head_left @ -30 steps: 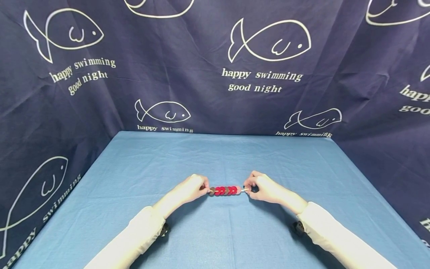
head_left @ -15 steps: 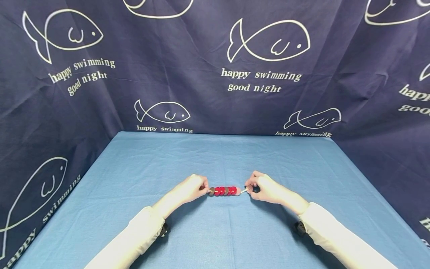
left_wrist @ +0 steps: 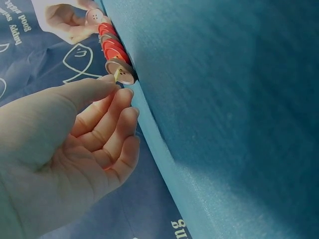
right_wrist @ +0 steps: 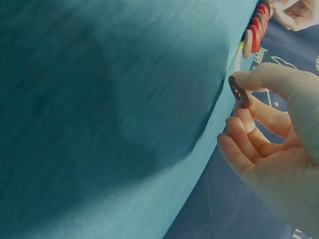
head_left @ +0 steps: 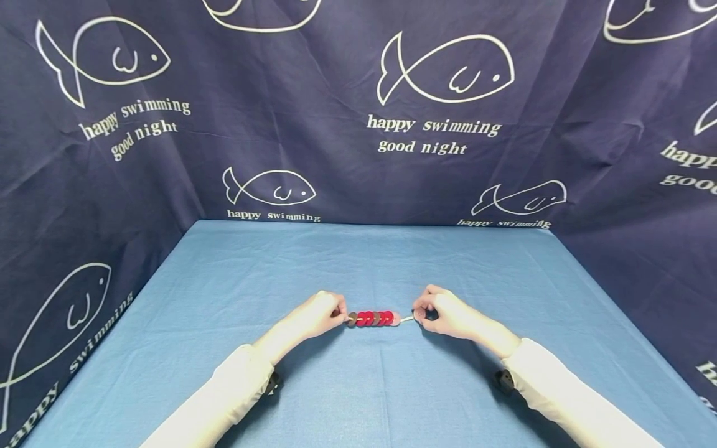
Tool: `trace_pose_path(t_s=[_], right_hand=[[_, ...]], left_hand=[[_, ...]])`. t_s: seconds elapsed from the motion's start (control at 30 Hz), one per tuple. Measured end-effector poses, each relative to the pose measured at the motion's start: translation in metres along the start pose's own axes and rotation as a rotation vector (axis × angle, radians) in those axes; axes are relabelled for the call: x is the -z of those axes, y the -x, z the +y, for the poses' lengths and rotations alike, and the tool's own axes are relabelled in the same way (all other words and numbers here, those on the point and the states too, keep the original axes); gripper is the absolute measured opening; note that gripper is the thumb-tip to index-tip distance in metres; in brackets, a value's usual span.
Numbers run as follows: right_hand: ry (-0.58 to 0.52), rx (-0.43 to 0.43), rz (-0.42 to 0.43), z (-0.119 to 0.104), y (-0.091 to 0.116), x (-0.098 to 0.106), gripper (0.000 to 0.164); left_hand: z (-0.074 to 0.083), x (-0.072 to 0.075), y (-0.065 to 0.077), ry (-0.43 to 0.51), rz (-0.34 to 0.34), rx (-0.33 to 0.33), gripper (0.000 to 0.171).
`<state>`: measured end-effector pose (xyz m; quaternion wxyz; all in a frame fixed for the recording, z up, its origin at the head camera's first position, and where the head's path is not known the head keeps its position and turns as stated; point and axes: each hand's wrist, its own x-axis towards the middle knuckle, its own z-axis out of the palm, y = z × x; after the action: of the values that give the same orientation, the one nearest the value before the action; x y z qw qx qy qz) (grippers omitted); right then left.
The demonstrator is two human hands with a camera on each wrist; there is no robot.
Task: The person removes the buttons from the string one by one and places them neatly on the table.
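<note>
Right hand (head_left: 442, 313) edged outward | grip pinches lone button (right_wrist: 239, 92) | left hand (head_left: 327, 312) pinches cord (left_wrist: 117, 75)

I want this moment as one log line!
left hand: pinches pale strand | strung buttons: red, brown, pink, in a row | right hand: pinches single button, apart from row | single button threaded: cannot tell

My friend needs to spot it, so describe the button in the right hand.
Over the blue table, find the right hand. It pinches the button you want, the only one standing apart from the row of red, brown and pink buttons.
</note>
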<state>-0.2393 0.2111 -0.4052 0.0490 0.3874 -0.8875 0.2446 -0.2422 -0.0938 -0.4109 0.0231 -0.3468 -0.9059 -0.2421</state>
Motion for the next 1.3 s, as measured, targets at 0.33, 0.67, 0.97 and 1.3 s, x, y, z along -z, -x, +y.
trace_pose_path(t_s=[0.33, 0.67, 0.97, 1.3], right_hand=[[0.038, 0.007, 0.031, 0.001, 0.005, 0.0, 0.01], [0.049, -0.032, 0.039, 0.003, 0.009, 0.0, 0.007], [0.117, -0.069, 0.026, 0.002, 0.011, 0.003, 0.005], [0.201, -0.07, 0.066, 0.002, 0.013, 0.001, 0.008]], left_hand=[[-0.002, -0.001, 0.001, -0.011, 0.017, -0.022, 0.013], [-0.002, -0.001, 0.001, -0.009, 0.008, -0.019, 0.013], [-0.001, -0.001, 0.0, 0.001, 0.005, -0.023, 0.013], [0.0, -0.002, 0.0, -0.012, 0.017, -0.022, 0.014]])
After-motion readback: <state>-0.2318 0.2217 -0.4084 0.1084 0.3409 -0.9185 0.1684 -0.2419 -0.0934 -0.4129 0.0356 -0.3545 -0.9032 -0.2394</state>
